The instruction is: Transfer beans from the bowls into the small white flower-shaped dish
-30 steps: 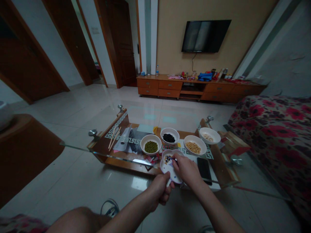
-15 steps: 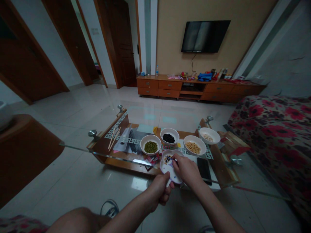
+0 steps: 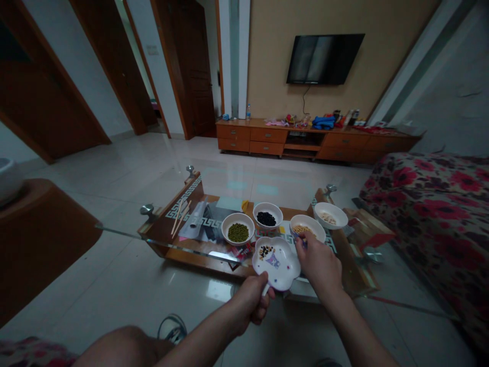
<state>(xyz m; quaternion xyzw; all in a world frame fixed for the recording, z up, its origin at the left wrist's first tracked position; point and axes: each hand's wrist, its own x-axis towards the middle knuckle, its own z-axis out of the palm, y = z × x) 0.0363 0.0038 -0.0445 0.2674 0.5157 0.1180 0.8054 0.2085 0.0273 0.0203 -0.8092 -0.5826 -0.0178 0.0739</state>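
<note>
My left hand (image 3: 255, 299) is closed around the short handle of a white flower-shaped plate (image 3: 286, 275). A cartoon figure is printed on the plate, and a few mixed black and pale beans (image 3: 266, 252) lie near its far left edge. My right hand (image 3: 319, 262) is closed on a thin purple-blue utensil (image 3: 304, 244), mostly hidden by the fingers. Its fingertips are at the near rim of the bowl of yellow soybeans (image 3: 303, 229). Left of that stand a bowl of black beans (image 3: 266, 219) and a bowl of green mung beans (image 3: 238, 233).
A fourth white bowl (image 3: 330, 216) with pale pieces stands at the right. Wooden chopsticks (image 3: 181, 220) lie on the left of the glass table (image 3: 225, 255), whose edge faces me. A flowered sofa (image 3: 431, 199) is on the right, a TV cabinet (image 3: 267, 135) beyond.
My right hand has moved right and away from the plate's beans to the soybean bowl, uncovering the plate's printed figure. My left hand and the plate have stayed nearly in place.
</note>
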